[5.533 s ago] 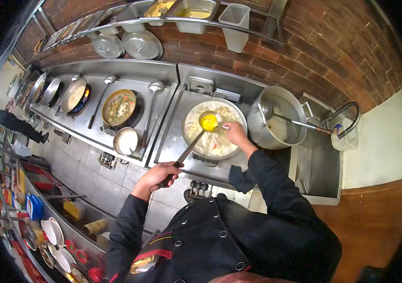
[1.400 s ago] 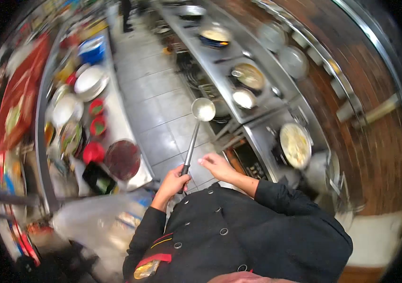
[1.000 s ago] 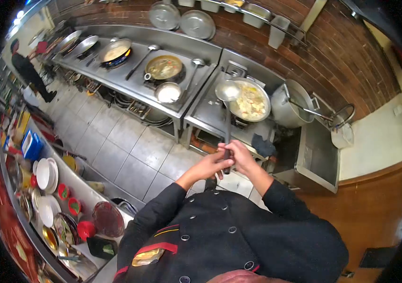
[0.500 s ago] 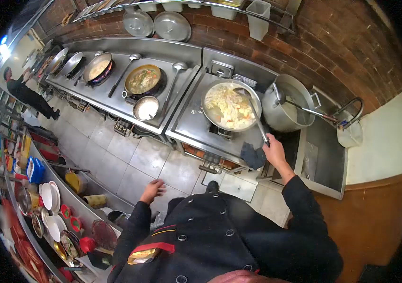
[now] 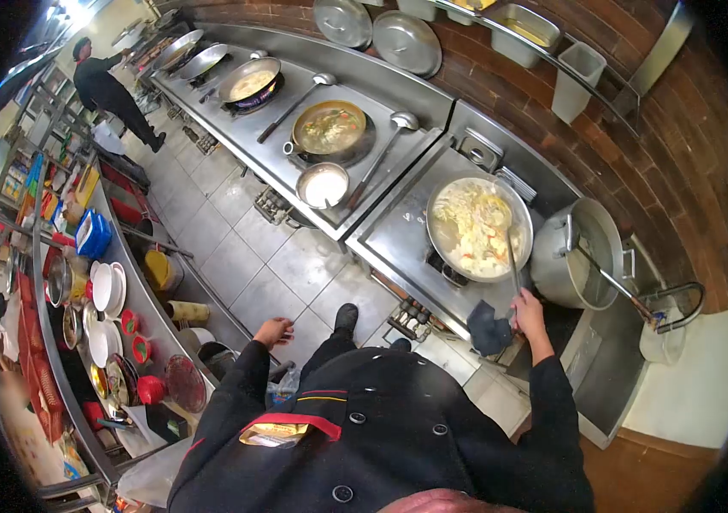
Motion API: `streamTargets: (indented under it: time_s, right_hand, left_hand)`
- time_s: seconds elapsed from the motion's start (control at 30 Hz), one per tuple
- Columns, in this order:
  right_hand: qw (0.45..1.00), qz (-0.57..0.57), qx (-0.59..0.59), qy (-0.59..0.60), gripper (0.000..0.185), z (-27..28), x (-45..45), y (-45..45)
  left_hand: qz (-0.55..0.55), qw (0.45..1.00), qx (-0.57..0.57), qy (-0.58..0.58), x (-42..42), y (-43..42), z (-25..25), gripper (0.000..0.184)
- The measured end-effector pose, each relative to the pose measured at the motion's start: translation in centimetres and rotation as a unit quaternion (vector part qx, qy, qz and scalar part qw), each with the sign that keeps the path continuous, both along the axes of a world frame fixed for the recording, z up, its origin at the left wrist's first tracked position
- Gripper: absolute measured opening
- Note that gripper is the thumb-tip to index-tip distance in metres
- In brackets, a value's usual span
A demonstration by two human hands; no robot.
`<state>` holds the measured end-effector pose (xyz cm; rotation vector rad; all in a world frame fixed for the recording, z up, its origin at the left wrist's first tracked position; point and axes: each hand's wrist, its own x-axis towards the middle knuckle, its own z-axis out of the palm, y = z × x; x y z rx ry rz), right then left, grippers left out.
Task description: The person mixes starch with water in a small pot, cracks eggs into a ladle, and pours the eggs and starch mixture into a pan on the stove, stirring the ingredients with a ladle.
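My right hand (image 5: 529, 311) is wrapped round the handle end of a long ladle (image 5: 514, 260). The ladle's bowl lies in a wide wok (image 5: 438, 235) of pale broth with chunky yellow and white food (image 5: 468, 224). Just left of that hand, a dark folded cloth (image 5: 489, 328) hangs at the stove's front edge. My left hand (image 5: 275, 332) hangs over the floor beside my body, fingers loosely curled and apart, holding nothing.
A large stockpot (image 5: 582, 274) stands right of the wok. On the left stove are a pan of soup (image 5: 330, 128), a bowl of white liquid (image 5: 324, 185) and another ladle (image 5: 402, 120). Plates (image 5: 107, 286) crowd the left counter. A co-worker (image 5: 107, 85) stands at the far end.
My view has turned left, so the stoves sit further right. The ladle's bowl has sunk into the food, and my right hand is closer to the cloth. The co-worker's arm is now stretched out.
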<state>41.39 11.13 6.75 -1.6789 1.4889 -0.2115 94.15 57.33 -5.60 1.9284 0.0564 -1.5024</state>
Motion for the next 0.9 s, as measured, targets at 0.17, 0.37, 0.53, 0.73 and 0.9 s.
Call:
streamTargets:
  time_s: [0.17,0.37,0.53,0.73,0.9]
  right_hand:
    - [0.937,-0.163,0.21,-0.227,0.026,1.3,2.8,2.9]
    - [0.842,-0.303,0.289,-0.341,0.01,4.6,5.9,6.6]
    - [0.855,-0.29,0.269,-0.336,0.006,8.8,9.1,9.6]
    - [0.95,-0.267,0.094,-0.132,0.05,12.7,13.0,13.4]
    - [0.967,-0.137,-0.166,0.137,0.053,15.4,14.8,13.9]
  left_hand:
    - [0.015,0.996,-0.082,-0.024,3.9,-9.3,0.2,0.029]
    - [0.038,0.989,-0.142,-0.008,9.4,-20.8,1.7,0.046]
    - [0.06,0.978,-0.196,0.05,12.7,-27.6,0.5,0.059]
    - [0.15,0.972,-0.117,0.136,14.5,-33.2,-2.5,0.04]
    - [0.156,0.964,-0.148,0.157,14.8,-33.0,-5.2,0.025]
